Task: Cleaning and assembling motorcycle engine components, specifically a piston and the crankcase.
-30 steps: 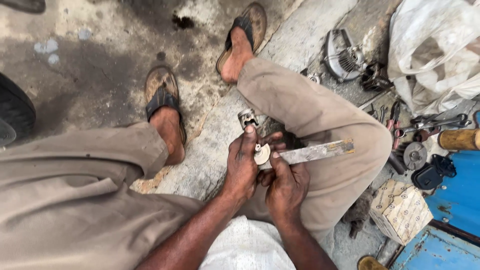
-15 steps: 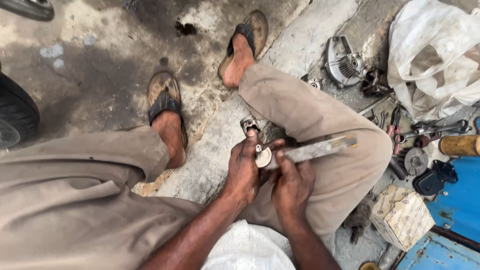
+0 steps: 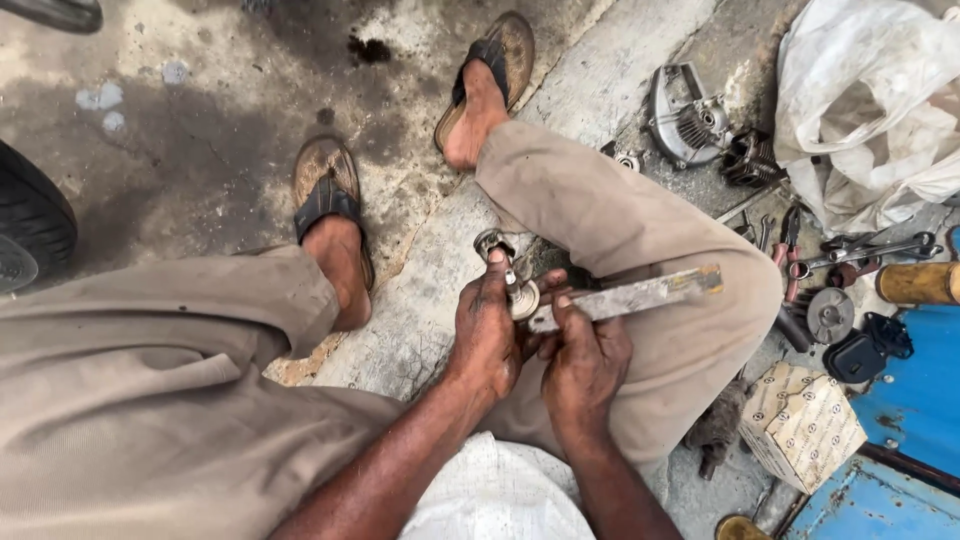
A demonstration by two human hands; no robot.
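- A small cardboard box (image 3: 802, 424), pale tan with a repeated dark printed pattern, lies tilted on the ground at lower right, just beside the person's right thigh and next to a blue painted surface (image 3: 905, 400).
- A large white plastic bag (image 3: 870, 110), crumpled, fills the upper right corner; its top and right side are cut off by the frame edge.
- A black tyre (image 3: 30, 225) shows only in part at the left edge.
- Loose tools (image 3: 860, 250) and a grey engine casing (image 3: 685, 115) lie on the concrete beside the right knee; several small parts there are too cluttered to make out.
- The left hand (image 3: 487, 330) is closed around a small metal part (image 3: 505, 270), whose ring-shaped end sticks up above the fingers; the rest is hidden in the grip.
- The right hand (image 3: 583, 355) is clamped on the near end of a flat metal bar (image 3: 640, 293), which runs out to the right across the thigh.
- Both hands meet between the knees, wrists close together, and the bar's tip touches the metal part.
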